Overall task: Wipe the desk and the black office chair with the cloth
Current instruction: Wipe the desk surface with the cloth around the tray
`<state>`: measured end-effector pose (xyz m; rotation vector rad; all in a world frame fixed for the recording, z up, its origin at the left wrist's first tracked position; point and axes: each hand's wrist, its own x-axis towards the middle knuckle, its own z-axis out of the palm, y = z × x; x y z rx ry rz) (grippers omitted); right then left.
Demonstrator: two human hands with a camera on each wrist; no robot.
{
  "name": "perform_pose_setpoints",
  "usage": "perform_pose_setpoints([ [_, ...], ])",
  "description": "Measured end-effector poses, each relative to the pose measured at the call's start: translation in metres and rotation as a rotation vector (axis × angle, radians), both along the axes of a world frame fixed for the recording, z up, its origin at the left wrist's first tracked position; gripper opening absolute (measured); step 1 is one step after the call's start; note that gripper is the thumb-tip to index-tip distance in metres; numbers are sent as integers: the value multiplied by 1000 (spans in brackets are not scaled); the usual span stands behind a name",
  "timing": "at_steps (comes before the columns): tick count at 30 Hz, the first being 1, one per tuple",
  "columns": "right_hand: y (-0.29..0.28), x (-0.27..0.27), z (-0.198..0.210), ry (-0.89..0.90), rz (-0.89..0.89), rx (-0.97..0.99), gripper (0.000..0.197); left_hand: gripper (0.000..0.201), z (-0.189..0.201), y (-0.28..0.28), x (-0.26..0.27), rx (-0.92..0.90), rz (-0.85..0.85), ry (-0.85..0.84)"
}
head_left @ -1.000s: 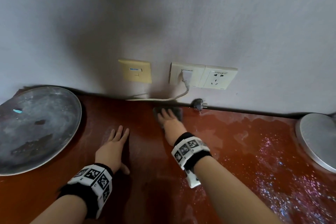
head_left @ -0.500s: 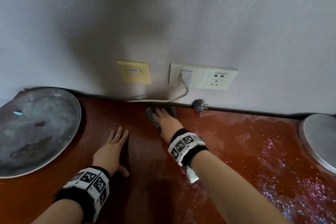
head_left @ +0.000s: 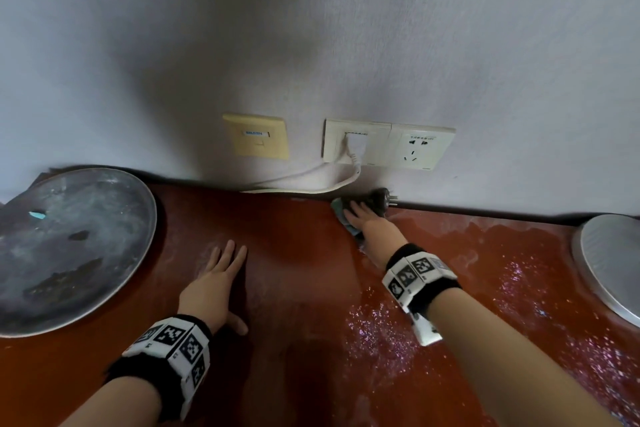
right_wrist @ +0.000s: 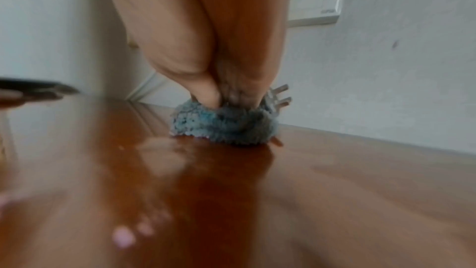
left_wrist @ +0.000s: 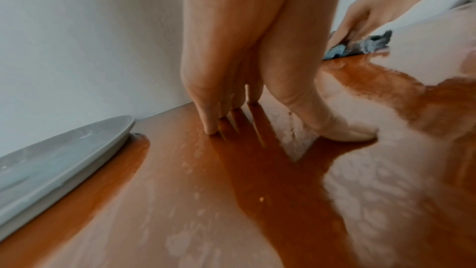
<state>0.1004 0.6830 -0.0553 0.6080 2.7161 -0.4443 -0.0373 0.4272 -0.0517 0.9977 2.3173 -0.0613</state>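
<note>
Glossy red-brown desk (head_left: 301,253), fuzzy blue-grey cloth (right_wrist: 224,127)

We find little legible text. Yellow wall plate (head_left: 255,136) carries small blue label, letters too blurred to read. White double socket (head_left: 388,144) has faint print above each outlet and small mark at lower edge, all unreadable. Wristbands (head_left: 417,273) bear black-and-white square code markers, plus tiny characters we cannot make out.

A pale grey wall (head_left: 381,28) fills the view — dim, with a broad shadow. Two socket plates (head_left: 388,144) sit low on it.
</note>
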Motion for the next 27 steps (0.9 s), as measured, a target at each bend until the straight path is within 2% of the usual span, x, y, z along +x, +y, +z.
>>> perform_pose_setpoints([
  [5, 6, 48, -8, 23, -25, 21, 79, 138, -3, -2, -1, 10, -1, -8],
  [8, 26, 73, -3, 21, -191, 44, 77, 138, -2, -2, 0, 3, -12, -1],
  [12, 41, 66, -1, 13, -332, 75, 74, 138, -1, 1, 1, -15, -9, 13],
  [14, 23, 61, -3, 21, -275, 27, 77, 138, -1, 2, 2, -23, -13, 19],
  [17, -10, 66, -2, 80, -18, -71, 76, 138, 0, 1, 2, -13, -6, 19],
  [18, -7, 67, 0, 80, 16, -69, 76, 138, 1, 1, 1, -12, -8, 15],
  [21, 23, 60, -1, 33, -106, -5, 74, 138, 1, 0, 1, -9, -7, 5],
  [23, 24, 53, 2, 51, -196, 35, 71, 138, 0, 0, 1, -5, -3, 9],
  [24, 14, 53, 4, 51, -177, 26, 69, 138, 0, 0, 1, -6, -5, 9],
  [27, -22, 69, 7, 46, 78, -71, 69, 138, -3, 0, 0, -6, -5, 1],
])
